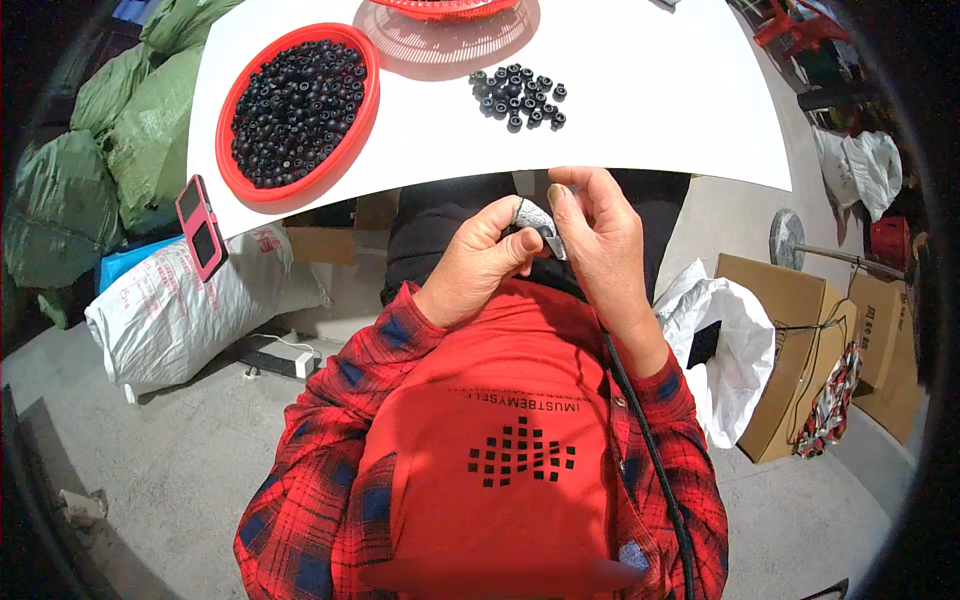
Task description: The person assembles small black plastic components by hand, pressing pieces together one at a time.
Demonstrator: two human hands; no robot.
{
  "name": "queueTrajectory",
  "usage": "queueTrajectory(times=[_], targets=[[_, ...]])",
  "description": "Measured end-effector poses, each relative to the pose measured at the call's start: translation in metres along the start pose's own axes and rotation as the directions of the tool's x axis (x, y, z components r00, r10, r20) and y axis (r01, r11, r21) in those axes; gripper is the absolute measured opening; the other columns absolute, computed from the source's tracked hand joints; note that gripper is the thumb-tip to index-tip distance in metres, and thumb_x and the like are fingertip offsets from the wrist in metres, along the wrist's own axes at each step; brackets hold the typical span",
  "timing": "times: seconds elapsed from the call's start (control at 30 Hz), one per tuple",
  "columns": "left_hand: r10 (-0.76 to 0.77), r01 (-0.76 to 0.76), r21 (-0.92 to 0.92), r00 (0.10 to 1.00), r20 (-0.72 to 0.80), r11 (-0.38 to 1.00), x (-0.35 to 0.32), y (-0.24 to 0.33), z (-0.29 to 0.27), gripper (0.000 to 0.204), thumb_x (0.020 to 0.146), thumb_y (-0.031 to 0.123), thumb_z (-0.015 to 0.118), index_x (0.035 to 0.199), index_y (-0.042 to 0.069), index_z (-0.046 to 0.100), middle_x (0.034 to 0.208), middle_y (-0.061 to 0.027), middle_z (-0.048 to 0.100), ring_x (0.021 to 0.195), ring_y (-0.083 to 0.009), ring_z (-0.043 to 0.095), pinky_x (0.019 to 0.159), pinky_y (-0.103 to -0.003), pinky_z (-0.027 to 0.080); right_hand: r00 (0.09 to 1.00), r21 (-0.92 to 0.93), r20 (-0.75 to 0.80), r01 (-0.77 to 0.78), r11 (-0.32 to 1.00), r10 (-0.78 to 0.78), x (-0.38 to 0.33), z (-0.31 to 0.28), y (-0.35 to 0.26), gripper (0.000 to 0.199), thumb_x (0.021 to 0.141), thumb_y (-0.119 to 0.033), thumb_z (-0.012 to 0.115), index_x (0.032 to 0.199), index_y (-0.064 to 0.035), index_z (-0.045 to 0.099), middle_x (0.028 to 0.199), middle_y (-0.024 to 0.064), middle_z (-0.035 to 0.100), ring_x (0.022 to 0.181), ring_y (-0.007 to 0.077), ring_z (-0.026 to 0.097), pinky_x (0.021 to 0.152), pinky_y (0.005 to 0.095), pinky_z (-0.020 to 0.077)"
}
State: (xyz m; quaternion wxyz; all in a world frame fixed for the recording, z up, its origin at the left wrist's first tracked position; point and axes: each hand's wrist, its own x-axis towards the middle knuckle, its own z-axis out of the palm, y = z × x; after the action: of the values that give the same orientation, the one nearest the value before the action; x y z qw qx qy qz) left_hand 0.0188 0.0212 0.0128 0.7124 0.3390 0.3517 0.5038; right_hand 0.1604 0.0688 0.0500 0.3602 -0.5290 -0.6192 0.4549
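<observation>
Both hands meet just below the near edge of the white desk (640, 110). Left hand (478, 262) pinches a small black ring-shaped rubber part (522, 233); right hand (600, 235) grips a small grey abrasive piece (535, 215) against it. Red round plastic basin (362, 110) of black rings sits far left; loose pile of black rings (517, 97) mid-desk.

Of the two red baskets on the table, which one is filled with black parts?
The red basket at the table's left; the other basket, at the far edge, shows none.
</observation>
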Motion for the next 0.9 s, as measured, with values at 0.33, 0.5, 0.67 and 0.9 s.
queueTrajectory(times=[0.33, 0.5, 0.67, 0.9], targets=[[0.044, -0.043, 0.068, 0.999, -0.008, 0.997, -0.002, -0.001, -0.002, 0.018, 0.095, 0.026, 0.057, 0.094, 0.008, 0.056, 0.082, 0.0049, 0.052, 0.073, -0.0034, 0.046, 0.067, -0.018, 0.041, 0.999, 0.034, -0.026, -0.02, 0.999, 0.021, -0.002, 0.004, 0.003, 0.015, 0.089, -0.011, 0.058, 0.099, -0.0005, 0.06, 0.061, 0.0024, 0.052, 0.055, 0.0062, 0.047, 0.051, 0.0245, 0.041], [0.051, -0.05, 0.103, 0.999, -0.009, 0.993, -0.006, -0.005, -0.007, 0.017, 0.094, 0.024, 0.058, 0.093, 0.007, 0.057, 0.083, 0.0044, 0.053, 0.075, -0.0036, 0.047, 0.068, -0.019, 0.041, 0.999, 0.022, -0.034, -0.024, 0.999, 0.024, -0.003, 0.008, 0.006, 0.014, 0.088, -0.01, 0.058, 0.098, -0.0002, 0.06, 0.061, 0.0034, 0.053, 0.055, 0.0062, 0.048, 0.051, 0.0246, 0.0412], [-0.001, -0.02, 0.142, 0.99, 0.144, 0.99, -0.011, -0.007, 0.009, 0.019, 0.093, 0.027, 0.06, 0.092, 0.008, 0.058, 0.08, 0.0041, 0.054, 0.071, -0.0032, 0.048, 0.064, -0.018, 0.041, 0.962, -0.025, -0.264, 0.065, 0.998, -0.07, 0.018, 0.006, 0.041, 0.013, 0.088, -0.01, 0.059, 0.095, 0.0006, 0.062, 0.065, 0.005, 0.054, 0.058, 0.0073, 0.049, 0.053, 0.0247, 0.0431], [-0.108, 0.106, -0.176, 0.994, 0.0, 0.979, -0.003, -0.001, -0.003, 0.024, 0.091, 0.029, 0.061, 0.099, 0.007, 0.058, 0.079, 0.0015, 0.058, 0.066, -0.003, 0.05, 0.055, -0.015, 0.04, 0.976, 0.032, -0.213, 0.045, 0.998, -0.037, 0.016, -0.007, 0.027, 0.013, 0.091, -0.01, 0.057, 0.096, 0.0011, 0.062, 0.069, -0.001, 0.056, 0.062, 0.004, 0.048, 0.056, 0.0211, 0.0413]])
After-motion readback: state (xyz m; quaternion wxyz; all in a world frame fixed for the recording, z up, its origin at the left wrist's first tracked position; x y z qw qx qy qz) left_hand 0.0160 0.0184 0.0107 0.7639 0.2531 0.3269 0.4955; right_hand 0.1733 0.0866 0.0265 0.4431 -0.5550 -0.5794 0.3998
